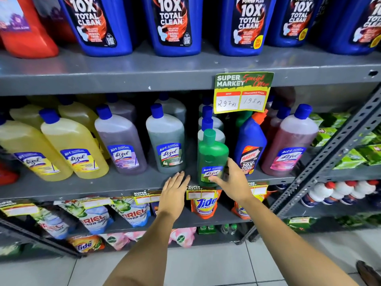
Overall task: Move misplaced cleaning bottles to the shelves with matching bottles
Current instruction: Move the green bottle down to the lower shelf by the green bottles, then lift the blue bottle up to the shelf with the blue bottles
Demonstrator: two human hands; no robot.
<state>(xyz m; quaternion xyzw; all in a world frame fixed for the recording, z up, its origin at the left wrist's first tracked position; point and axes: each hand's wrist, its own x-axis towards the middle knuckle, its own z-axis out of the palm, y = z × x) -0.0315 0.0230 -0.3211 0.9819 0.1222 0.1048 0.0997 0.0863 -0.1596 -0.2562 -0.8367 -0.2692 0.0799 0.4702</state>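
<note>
The right hand [231, 178] is clamped on the lower body of the green bottle [212, 155], standing at the shelf [123, 184] edge. The left hand [175, 188] lies open just left. Likely heavy, rigid, slick; a mid-body grip suits.

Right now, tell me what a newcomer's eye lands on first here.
The green Lizol bottle at the middle shelf's front edge, with the right hand on it. Beside it, the left hand rests open on the shelf edge. Above hangs the yellow special-offer price tag.
</note>
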